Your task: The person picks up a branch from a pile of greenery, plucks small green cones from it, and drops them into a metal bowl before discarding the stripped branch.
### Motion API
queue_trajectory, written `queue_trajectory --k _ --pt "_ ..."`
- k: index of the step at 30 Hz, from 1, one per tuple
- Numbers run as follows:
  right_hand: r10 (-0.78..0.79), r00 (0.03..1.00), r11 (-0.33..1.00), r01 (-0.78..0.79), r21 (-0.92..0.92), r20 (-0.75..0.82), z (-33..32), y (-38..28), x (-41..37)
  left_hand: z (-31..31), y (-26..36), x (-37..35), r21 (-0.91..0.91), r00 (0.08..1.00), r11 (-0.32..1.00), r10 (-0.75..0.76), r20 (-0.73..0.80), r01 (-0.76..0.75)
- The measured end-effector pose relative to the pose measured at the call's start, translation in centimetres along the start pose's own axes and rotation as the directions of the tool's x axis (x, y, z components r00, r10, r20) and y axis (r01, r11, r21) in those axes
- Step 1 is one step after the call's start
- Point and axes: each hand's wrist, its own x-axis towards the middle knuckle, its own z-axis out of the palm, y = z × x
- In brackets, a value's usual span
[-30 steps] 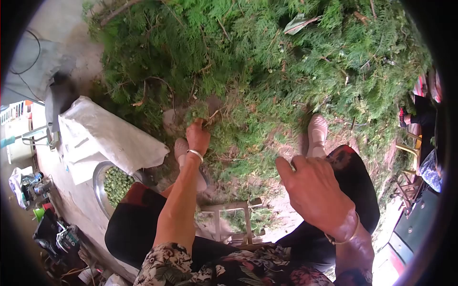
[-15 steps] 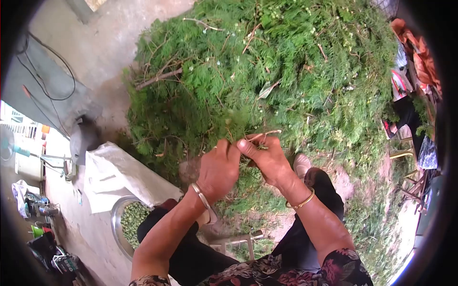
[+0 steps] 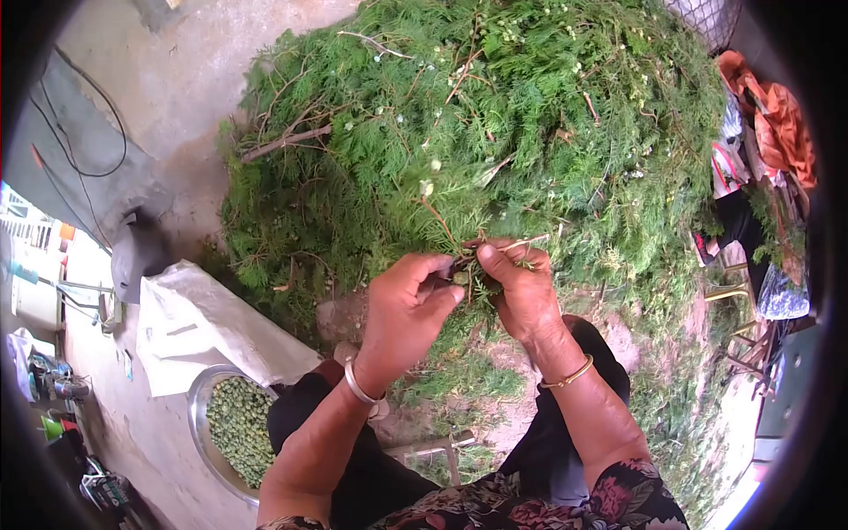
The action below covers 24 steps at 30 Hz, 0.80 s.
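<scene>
My right hand (image 3: pixel 523 287) is closed on a thin leafy sprig (image 3: pixel 481 265), whose bare stem pokes out to the right past the fingers. Beside it, my left hand (image 3: pixel 408 305) has thumb and forefinger round a small green piece at the sprig's left side. Beyond both hands spreads a big heap of green branches (image 3: pixel 397 168) with small pale cones among the leaves. A metal bowl (image 3: pixel 198 415) full of small green cones (image 3: pixel 238 424) stands on the floor at the lower left.
A white sack (image 3: pixel 208 327) lies behind the bowl. Black cables (image 3: pixel 93 172) hang at the upper left. Orange cloth (image 3: pixel 782 132) and other fabrics are piled at the right. A wooden stool frame (image 3: pixel 433 446) shows between the legs.
My left hand has parted slightly from my right hand, its thumb and forefinger now visible. The sprig has shifted a little right, and the whole view has moved slightly.
</scene>
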Motion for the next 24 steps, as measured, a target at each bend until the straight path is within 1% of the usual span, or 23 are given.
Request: queue_trajectory --k 1,2,3,4,5,6,7,8,9,10,11,12,13,14,15,16,17,19,20,21,22,23,24 --pt "0.024 1.0 1.0 -0.024 0.005 0.009 0.0 0.2 0.1 0.1 -0.1 -0.1 -0.001 1.0 1.0 -0.003 0.0 0.003" --pt "0.049 0.999 0.999 -0.049 0.011 0.018 -0.1 0.5 0.0 0.1 -0.2 -0.1 0.217 0.997 0.973 0.08 0.001 -0.079" --pt "0.054 0.998 0.998 -0.054 0.011 0.015 0.0 0.6 -0.1 0.2 -0.3 -0.2 0.423 0.987 0.893 0.161 0.021 -0.154" --pt "0.063 0.998 0.998 -0.063 0.009 0.027 0.2 0.5 -0.3 0.2 0.1 -0.2 0.471 0.979 0.861 0.201 0.031 -0.191" --pt "0.07 0.997 0.997 -0.071 0.006 0.041 0.3 0.6 -0.3 0.1 -0.2 -0.2 0.471 0.98 0.862 0.197 0.028 -0.187" --pt "0.073 0.996 0.997 -0.073 0.005 0.041 0.2 0.7 -0.3 0.0 -0.8 0.0 0.485 0.96 0.833 0.274 0.054 -0.265" --pt "0.096 0.995 0.994 -0.096 0.042 -0.006 0.1 0.7 -0.2 0.0 -1.1 0.0 0.497 0.934 0.798 0.349 0.082 -0.341" --pt "0.12 0.991 0.99 -0.116 0.078 -0.052 0.0 0.7 -0.1 -0.1 -1.0 0.1 0.497 0.934 0.798 0.349 0.079 -0.34" --pt "0.119 0.992 0.99 -0.115 0.076 -0.051 -0.1 0.5 0.1 -0.2 -0.6 0.1 0.407 0.957 0.873 0.289 0.015 -0.269" --pt "0.148 0.984 0.985 -0.138 0.106 -0.097 -0.3 0.2 0.4 -0.4 -0.1 0.2 0.308 0.975 0.931 0.22 -0.042 -0.196" --pt "0.176 0.974 0.978 -0.157 0.137 -0.142 -0.5 -0.1 0.6 -0.9 0.3 0.4 0.306 0.974 0.931 0.222 -0.041 -0.199" --pt "0.153 0.98 0.979 -0.132 0.154 -0.131 -0.7 -0.6 0.7 -1.8 0.8 0.8 -0.031 0.986 0.998 0.053 -0.161 -0.058" --pt "0.15 0.979 0.979 -0.128 0.157 -0.136 -0.7 -1.0 0.6 -2.5 1.4 1.2 -0.375 0.966 0.925 -0.15 -0.21 0.062" --pt "0.121 0.982 0.984 -0.1 0.146 -0.147 -0.6 -1.5 0.5 -3.0 2.0 1.4 -0.376 0.967 0.925 -0.15 -0.204 0.065" --pt "0.092 0.984 0.989 -0.071 0.132 -0.155 -0.4 -2.0 0.3 -3.4 2.8 1.6 -0.61 0.952 0.782 -0.269 -0.144 0.128" --pt "0.095 0.976 0.988 -0.069 0.138 -0.194 -0.2 -2.3 0.3 -3.6 3.1 1.7 -0.798 0.929 0.576 -0.366 -0.058 0.178" --pt "0.094 0.977 0.988 -0.068 0.136 -0.194 -0.2 -2.5 0.3 -3.6 2.9 1.6 -0.799 0.929 0.575 -0.365 -0.058 0.177" --pt "0.079 0.966 0.991 -0.05 0.122 -0.244 -0.3 -2.7 0.4 -3.5 1.8 1.0 -0.702 0.891 0.62 -0.451 0.045 0.35" --pt "0.079 0.966 0.991 -0.05 0.122 -0.244 -0.4 -2.8 0.4 -3.1 1.3 0.7 -0.615 0.882 0.684 -0.469 0.042 0.392" --pt "0.079 0.965 0.993 -0.053 0.108 -0.25 -0.4 -2.9 0.5 -2.7 1.3 0.4 -0.615 0.882 0.684 -0.469 0.042 0.393" --pt "0.079 0.963 0.994 -0.057 0.095 -0.256 -0.5 -2.9 0.5 -2.1 1.4 0.1 -0.456 0.897 0.793 -0.44 0.03 0.405" --pt "0.08 0.963 0.994 -0.056 0.097 -0.257 -0.5 -2.9 0.4 -1.7 1.4 -0.2 -0.279 0.912 0.873 -0.409 0.026 0.399" --pt "0.075 0.971 0.992 -0.05 0.112 -0.227 -0.5 -2.9 0.3 -1.1 0.7 -0.3 -0.149 0.97 0.959 -0.243 -0.002 0.24"
